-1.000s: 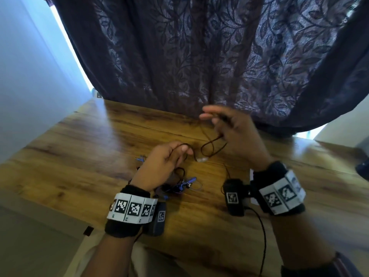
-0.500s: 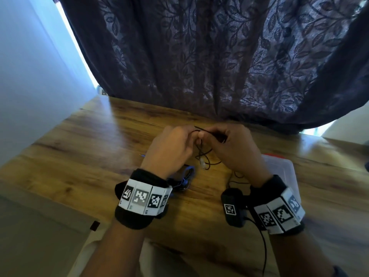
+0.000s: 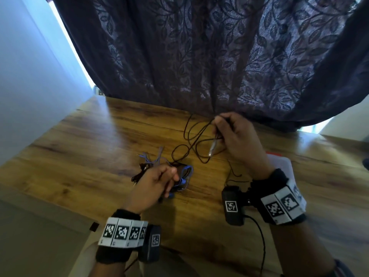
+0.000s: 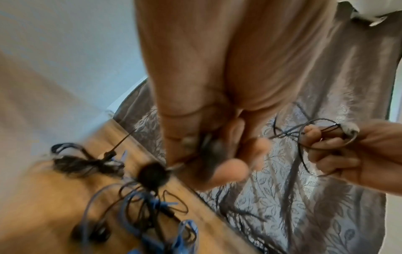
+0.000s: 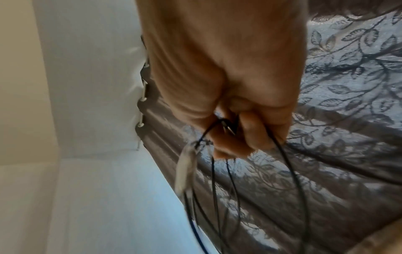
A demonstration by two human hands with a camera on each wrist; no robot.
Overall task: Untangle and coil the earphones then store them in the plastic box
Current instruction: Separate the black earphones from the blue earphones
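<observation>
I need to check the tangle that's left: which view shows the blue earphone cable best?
The left wrist view: the blue earphone cable lies close below the left hand, knotted with black wires, though blurred. The head view shows it smaller, partly behind that hand. The right wrist view misses the pile.

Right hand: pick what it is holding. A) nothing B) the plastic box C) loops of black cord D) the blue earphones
C: the right hand pinches loops of black cord raised above the table, while the blue earphones lie by the left hand.
</observation>
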